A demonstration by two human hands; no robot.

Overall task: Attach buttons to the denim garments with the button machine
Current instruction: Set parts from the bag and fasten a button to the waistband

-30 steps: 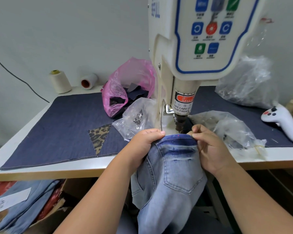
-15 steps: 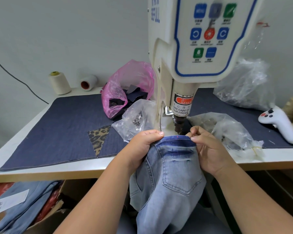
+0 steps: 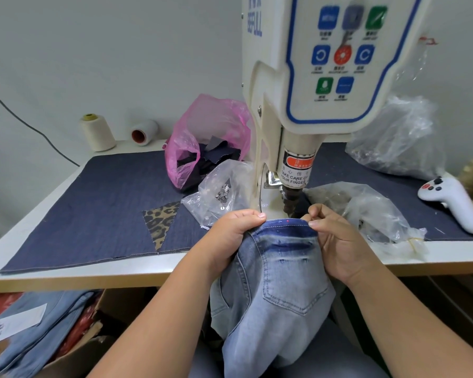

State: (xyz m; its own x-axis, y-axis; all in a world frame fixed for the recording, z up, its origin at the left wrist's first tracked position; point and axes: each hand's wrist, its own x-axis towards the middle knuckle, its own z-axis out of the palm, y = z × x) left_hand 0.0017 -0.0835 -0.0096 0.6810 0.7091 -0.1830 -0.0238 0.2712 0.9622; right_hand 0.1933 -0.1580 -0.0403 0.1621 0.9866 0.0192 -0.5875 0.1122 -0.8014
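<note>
A pair of light blue jeans (image 3: 279,290) hangs over the table's front edge, back pocket facing me. My left hand (image 3: 234,233) grips the waistband's left side. At the right side, my right hand (image 3: 336,238) pinches the same waistband. The band's top edge lies just below the dark punch head (image 3: 291,199) of the cream button machine (image 3: 306,77), and a small red light dot shows on the band. A clear bag of metal buttons (image 3: 221,195) lies left of the machine.
A dark denim mat (image 3: 99,208) with a leopard patch covers the white table (image 3: 66,279). A pink bag of scraps (image 3: 205,143), two thread cones (image 3: 96,132), crumpled clear bags (image 3: 372,211) and a white handheld controller (image 3: 451,200) sit around. More jeans (image 3: 33,334) lie in a box below.
Both hands keep their hold on the waistband in about the same place under the punch head. The view has shifted slightly, and the right fingers have tightened into a pinch.
</note>
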